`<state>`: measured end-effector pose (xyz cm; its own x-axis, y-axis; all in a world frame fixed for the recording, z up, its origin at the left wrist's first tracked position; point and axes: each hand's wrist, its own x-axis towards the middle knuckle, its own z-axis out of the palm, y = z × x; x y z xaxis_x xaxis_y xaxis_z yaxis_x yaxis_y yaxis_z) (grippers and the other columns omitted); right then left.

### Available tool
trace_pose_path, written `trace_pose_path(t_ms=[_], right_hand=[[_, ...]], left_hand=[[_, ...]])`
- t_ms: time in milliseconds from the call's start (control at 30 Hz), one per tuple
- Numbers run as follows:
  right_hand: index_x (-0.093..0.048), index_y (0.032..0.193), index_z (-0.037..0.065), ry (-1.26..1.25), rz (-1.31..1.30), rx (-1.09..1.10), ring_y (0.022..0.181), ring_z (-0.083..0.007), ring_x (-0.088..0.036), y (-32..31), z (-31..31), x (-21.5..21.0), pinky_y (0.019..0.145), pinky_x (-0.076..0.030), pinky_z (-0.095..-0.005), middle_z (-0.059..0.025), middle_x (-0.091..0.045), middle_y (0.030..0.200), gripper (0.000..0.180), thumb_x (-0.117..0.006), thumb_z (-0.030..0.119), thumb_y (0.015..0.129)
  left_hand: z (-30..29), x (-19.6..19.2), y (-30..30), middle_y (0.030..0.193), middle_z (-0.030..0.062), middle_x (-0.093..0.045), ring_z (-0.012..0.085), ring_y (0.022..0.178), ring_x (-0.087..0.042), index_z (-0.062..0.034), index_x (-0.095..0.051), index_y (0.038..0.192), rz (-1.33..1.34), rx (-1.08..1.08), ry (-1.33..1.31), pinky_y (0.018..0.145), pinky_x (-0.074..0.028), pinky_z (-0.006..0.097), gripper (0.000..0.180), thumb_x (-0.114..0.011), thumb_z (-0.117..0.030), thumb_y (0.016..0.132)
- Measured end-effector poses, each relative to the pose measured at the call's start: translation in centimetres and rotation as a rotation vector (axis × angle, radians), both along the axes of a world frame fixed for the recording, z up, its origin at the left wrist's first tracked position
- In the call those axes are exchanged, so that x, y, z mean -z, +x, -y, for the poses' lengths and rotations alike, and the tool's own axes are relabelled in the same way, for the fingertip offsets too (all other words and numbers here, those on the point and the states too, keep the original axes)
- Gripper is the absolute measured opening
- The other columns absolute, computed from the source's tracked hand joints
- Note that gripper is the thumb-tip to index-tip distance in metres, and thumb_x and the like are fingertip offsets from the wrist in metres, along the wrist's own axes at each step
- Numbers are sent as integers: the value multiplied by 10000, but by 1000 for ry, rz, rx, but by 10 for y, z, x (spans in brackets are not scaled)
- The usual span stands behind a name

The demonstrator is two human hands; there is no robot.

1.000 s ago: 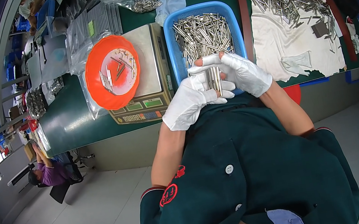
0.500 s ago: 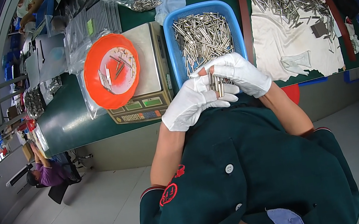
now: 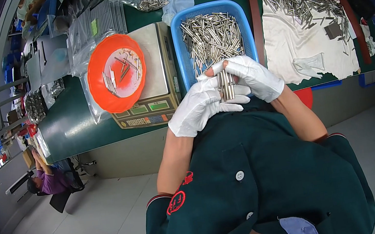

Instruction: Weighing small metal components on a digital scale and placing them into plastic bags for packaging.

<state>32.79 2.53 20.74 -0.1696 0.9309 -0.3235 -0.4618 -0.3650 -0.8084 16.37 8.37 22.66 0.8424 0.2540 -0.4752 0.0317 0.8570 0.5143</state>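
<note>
Both my hands wear white gloves with some bare fingertips and meet at the near edge of a blue plastic basket [image 3: 177,34]. Between them stands a small bundle of shiny metal pins [image 3: 226,86], side by side and roughly upright. My left hand [image 3: 201,107] closes round the bundle from the left, its fingers passing under and behind it. From the right, my right hand [image 3: 255,78] curls over the top, thumb and fingers against the pins. Many loose metal pins [image 3: 212,38] fill the basket beyond my hands.
Left of the basket is a weighing scale [image 3: 151,63] with an orange plastic dish [image 3: 97,77] holding a few pins. At right, a brown frame [image 3: 256,21] borders a white cloth [image 3: 280,47] with piled pins and a glove. A person [image 3: 54,181] sits far left.
The pins between my hands now show as a fuller, more even bundle. My right fingers have shifted slightly over its top; the basket and scale stay put.
</note>
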Motion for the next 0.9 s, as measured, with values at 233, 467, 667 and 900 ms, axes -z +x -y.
trace_pose_path(t_ms=[233, 467, 667, 900], right_hand=[[-494, 1226, 26, 140, -47, -64, 1064, -160, -491, -6, -2, 4, 923, -366, -284, -97, -520, 1197, 478, -365, 387, 940], [-468, 1225, -23, 172, 12, 70, 1184, -219, -437, -1, 1, 21, 966, -348, -326, -137, -488, 1249, 492, -378, 368, 940], [-489, 1204, -21, 134, 46, 45, 1107, -199, -500, 0, 6, 21, 910, -384, -305, -120, -525, 1210, 487, -397, 372, 932], [-498, 1195, -18, 112, 1, 40, 1080, -189, -515, 1, 11, 28, 899, -389, -303, -117, -535, 1196, 472, -406, 361, 929]], left_hand=[[6, 16, -5, 812, 108, -609, 169, 677, -601, 5, -524, 1039, -85, -91, 103, 616, -504, 259, 247, -549, -165, 862], [-44, -6, -52, 755, 64, -573, 92, 657, -536, 38, -505, 1035, -498, -332, 983, 602, -433, 211, 190, -396, -26, 893], [-95, 22, -113, 736, 190, -606, 352, 711, -604, -32, -588, 926, -1263, -60, 1966, 633, -469, 422, 199, -454, -22, 780], [-113, 36, -130, 730, 211, -597, 378, 717, -601, -33, -566, 797, -1438, 206, 1904, 640, -469, 461, 95, -482, -59, 762]])
